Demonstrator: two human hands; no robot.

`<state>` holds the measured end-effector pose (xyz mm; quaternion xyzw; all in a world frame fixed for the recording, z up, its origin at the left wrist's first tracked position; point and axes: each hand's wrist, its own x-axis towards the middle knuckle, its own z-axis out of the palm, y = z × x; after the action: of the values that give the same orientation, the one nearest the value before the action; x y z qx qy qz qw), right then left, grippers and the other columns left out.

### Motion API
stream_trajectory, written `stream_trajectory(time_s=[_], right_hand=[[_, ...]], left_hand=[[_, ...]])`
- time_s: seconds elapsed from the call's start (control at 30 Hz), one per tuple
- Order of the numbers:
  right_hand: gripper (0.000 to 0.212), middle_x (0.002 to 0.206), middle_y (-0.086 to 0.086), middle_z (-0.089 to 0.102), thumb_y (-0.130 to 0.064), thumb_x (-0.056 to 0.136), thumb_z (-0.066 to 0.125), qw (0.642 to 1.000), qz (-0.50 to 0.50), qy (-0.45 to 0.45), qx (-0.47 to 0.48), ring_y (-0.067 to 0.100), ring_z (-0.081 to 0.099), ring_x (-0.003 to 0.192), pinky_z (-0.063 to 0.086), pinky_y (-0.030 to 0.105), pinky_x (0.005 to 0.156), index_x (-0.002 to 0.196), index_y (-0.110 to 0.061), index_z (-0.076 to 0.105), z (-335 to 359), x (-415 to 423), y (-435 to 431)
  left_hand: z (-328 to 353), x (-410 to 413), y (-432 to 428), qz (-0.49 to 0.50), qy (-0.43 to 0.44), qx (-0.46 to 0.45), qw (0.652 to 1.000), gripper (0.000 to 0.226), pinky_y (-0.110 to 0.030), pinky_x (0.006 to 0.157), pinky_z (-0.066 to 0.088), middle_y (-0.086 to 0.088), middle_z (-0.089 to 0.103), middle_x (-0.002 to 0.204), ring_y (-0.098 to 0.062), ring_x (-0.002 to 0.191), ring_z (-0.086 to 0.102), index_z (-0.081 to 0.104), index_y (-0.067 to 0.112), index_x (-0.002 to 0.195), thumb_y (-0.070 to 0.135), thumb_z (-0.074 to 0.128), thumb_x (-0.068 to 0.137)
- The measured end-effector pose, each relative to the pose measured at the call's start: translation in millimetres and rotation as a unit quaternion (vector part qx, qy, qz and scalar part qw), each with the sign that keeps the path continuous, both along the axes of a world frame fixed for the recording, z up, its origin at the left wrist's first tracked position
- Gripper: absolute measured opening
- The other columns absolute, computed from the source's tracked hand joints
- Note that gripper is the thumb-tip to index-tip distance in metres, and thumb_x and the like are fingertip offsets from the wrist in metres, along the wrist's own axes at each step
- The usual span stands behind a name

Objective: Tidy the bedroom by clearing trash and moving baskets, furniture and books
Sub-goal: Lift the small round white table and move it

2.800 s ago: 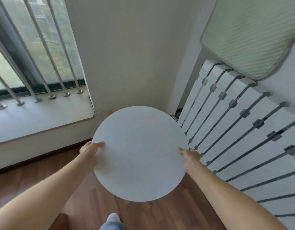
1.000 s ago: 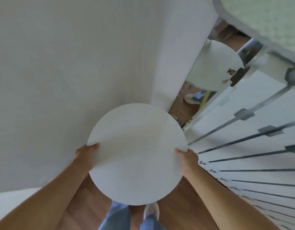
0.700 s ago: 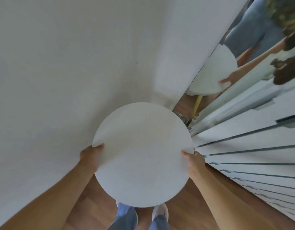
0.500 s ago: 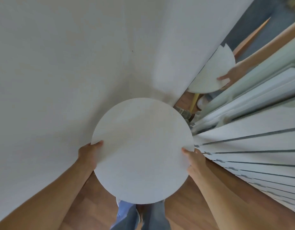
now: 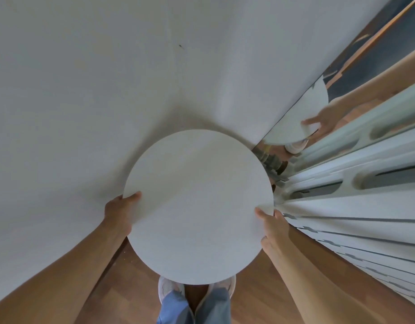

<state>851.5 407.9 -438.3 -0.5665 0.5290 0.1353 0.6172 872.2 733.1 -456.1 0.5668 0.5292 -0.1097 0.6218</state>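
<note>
Our left hand (image 5: 119, 210) and right hand (image 5: 270, 226) gripping the round white tabletop (image 5: 198, 206) by opposite edges, thumbs on top, close against the wall (image 5: 108, 90)

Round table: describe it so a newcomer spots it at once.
Find where the white wall meets the mirror at right. Below that corner, over the wood floor, is the round table: a plain white disc, left hand and right hand gripping opposite edges. In the mirror only part of it shows.

The round desk (image 5: 197, 206) sits between my left hand (image 5: 120, 211) and right hand (image 5: 271, 226) — wall (image 5: 85, 90) behind it, mirror (image 5: 293, 122) to its right.
</note>
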Motion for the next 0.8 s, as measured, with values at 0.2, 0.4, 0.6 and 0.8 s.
stream_trajectory(time_s=[0.2, 0.4, 0.6, 0.8], right_hand=[[0.041, 0.113, 0.012, 0.064, -0.009, 0.088, 0.067, 1.000, 0.005, 0.002, 0.005, 0.029, 0.061, 0.092, 0.050, 0.044, 0.086, 0.126, -0.008, 0.053, -22.5, 7.2, -1.3], [0.041, 0.113, 0.011, 0.063, -0.012, 0.089, 0.066, 1.000, 0.020, 0.003, 0.000, 0.026, 0.060, 0.091, 0.050, 0.046, 0.088, 0.127, -0.009, 0.051, -31.0, 11.0, -0.6], [0.043, 0.115, 0.011, 0.062, -0.020, 0.090, 0.066, 0.999, 0.029, 0.013, 0.014, 0.030, 0.060, 0.097, 0.050, 0.048, 0.088, 0.128, -0.010, 0.049, -31.4, 6.6, -0.5], [0.043, 0.115, 0.012, 0.063, -0.029, 0.091, 0.063, 0.999, 0.008, 0.034, 0.035, 0.032, 0.060, 0.097, 0.050, 0.046, 0.087, 0.128, -0.010, 0.052, -34.0, -1.7, 6.3]], left_hand=[[-21.2, 3.5, -2.8, 0.010, -0.019, -0.010, 1.000, 0.028, -0.031, 0.069, 0.054, -0.012, 0.067, 0.097, -0.022, 0.073, 0.065, 0.063, 0.001, 0.109, 0.010, 0.070, 0.084], [-26.9, 13.4, -1.8, -0.008, -0.040, 0.000, 0.999, 0.022, -0.036, 0.080, 0.052, -0.006, 0.066, 0.088, -0.021, 0.076, 0.063, 0.063, 0.004, 0.105, 0.010, 0.069, 0.084], [-25.3, -2.0, 0.7, -0.019, -0.048, -0.008, 0.999, 0.029, -0.038, 0.084, 0.052, -0.010, 0.067, 0.095, -0.025, 0.083, 0.064, 0.062, 0.001, 0.111, 0.014, 0.069, 0.085], [-32.8, -38.0, -9.2, 0.070, 0.018, -0.104, 0.992, 0.031, -0.046, 0.098, 0.046, -0.017, 0.065, 0.113, -0.033, 0.104, 0.062, 0.064, 0.002, 0.107, 0.017, 0.073, 0.081]])
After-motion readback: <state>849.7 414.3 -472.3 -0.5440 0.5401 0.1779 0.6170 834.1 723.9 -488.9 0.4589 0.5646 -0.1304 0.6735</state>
